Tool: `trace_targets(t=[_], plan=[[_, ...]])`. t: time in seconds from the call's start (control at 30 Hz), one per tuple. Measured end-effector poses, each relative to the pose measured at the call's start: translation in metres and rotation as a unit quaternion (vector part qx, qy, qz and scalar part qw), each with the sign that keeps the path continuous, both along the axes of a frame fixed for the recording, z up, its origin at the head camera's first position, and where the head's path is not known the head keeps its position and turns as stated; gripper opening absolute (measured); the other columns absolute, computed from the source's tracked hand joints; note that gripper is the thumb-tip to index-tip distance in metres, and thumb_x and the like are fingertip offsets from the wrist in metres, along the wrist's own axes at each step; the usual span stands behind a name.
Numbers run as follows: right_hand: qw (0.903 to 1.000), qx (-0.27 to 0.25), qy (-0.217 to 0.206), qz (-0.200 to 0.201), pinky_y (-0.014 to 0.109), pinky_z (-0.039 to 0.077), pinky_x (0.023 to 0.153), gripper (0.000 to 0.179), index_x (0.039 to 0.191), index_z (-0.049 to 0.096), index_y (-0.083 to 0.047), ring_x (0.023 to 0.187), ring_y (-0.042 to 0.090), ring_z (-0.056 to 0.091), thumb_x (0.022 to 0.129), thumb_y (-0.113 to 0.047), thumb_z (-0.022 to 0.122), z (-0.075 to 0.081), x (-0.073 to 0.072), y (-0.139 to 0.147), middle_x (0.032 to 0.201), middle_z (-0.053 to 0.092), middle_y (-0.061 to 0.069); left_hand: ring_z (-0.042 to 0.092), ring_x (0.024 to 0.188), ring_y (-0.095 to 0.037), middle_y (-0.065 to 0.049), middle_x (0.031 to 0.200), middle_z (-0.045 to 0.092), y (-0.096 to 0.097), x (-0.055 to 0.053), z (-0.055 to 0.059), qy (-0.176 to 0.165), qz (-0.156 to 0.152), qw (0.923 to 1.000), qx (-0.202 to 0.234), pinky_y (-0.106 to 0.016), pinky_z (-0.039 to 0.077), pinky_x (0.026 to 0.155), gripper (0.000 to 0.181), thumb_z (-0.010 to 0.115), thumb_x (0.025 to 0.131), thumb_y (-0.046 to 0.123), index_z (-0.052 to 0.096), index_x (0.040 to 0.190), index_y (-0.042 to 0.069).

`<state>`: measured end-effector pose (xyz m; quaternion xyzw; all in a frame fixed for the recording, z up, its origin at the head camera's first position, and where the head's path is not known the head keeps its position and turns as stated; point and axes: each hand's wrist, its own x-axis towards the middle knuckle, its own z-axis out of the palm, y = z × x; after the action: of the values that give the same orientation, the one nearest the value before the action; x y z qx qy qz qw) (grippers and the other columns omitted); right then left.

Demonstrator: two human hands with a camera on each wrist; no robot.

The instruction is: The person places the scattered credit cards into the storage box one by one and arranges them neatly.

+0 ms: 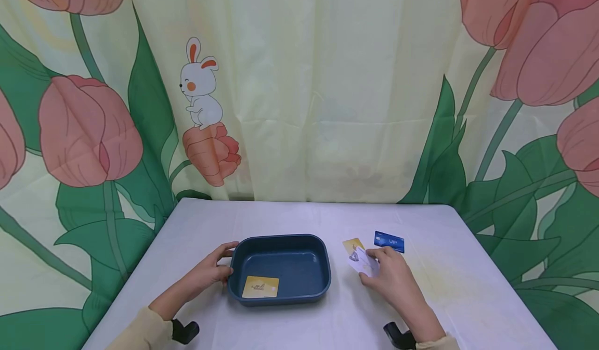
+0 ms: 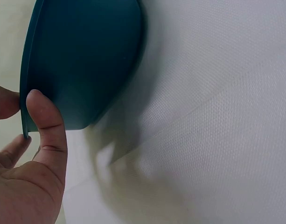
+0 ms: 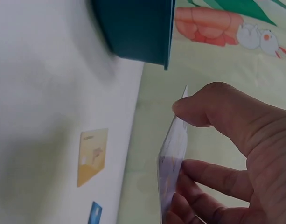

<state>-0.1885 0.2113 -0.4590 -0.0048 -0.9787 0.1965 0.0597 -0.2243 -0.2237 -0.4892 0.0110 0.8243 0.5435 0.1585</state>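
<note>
My left hand (image 1: 212, 268) grips the left rim of a dark blue rectangular basin (image 1: 301, 264). In the left wrist view, the thumb (image 2: 48, 123) presses the outer wall of the basin (image 2: 87, 56), with fingers at the rim's other side. A gold card (image 1: 260, 287) lies in the basin's front left corner. To the right of the basin, my right hand (image 1: 395, 277) pinches a white card (image 1: 365, 264) between thumb and fingers. The right wrist view shows this white card (image 3: 172, 154) nearly edge-on, raised off the table.
Behind the held card, another gold card (image 1: 352, 244) and a blue card (image 1: 389, 241) lie on the white tablecloth (image 1: 281, 326). A curtain (image 1: 323, 90) printed with tulips and a rabbit hangs beyond the table's far edge. Black wrist mounts (image 1: 184, 332) sit on both forearms.
</note>
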Motion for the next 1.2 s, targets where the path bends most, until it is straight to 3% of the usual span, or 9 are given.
trace_targets(t=[0.3,0.83,1.2], plan=[[0.9995,0.003,0.023,0.022,0.054,0.053,0.096,0.061,0.125,0.071,-0.002,0.112,0.036,0.061,0.074,-0.03,0.089,0.013,-0.004,-0.013,0.123,0.066,0.019,0.06,0.077,-0.024,-0.026,0.154,0.04,-0.001,0.0,0.0,-0.001,0.003,1.0,-0.001,-0.036,0.052,0.071,0.075,0.06,0.087,0.004,0.036,0.158,0.013],[0.9941,-0.014,0.066,0.085,0.042,0.054,0.083,0.056,0.124,0.072,-0.003,0.103,0.029,0.059,0.075,-0.025,0.089,0.027,-0.015,-0.044,0.12,0.066,0.016,0.06,0.08,-0.024,-0.024,0.154,0.041,0.001,-0.001,-0.001,0.004,0.004,0.9999,-0.012,-0.037,0.051,0.071,0.075,0.059,0.088,0.004,0.036,0.158,0.014],[0.992,-0.018,0.064,0.107,0.04,0.057,0.084,0.057,0.126,0.071,-0.004,0.106,0.028,0.058,0.076,-0.026,0.089,0.037,-0.02,-0.064,0.121,0.065,0.014,0.061,0.09,-0.024,-0.022,0.155,0.043,0.0,0.001,-0.001,0.001,0.015,0.9999,-0.007,-0.037,0.052,0.071,0.074,0.06,0.087,0.004,0.039,0.157,0.016]])
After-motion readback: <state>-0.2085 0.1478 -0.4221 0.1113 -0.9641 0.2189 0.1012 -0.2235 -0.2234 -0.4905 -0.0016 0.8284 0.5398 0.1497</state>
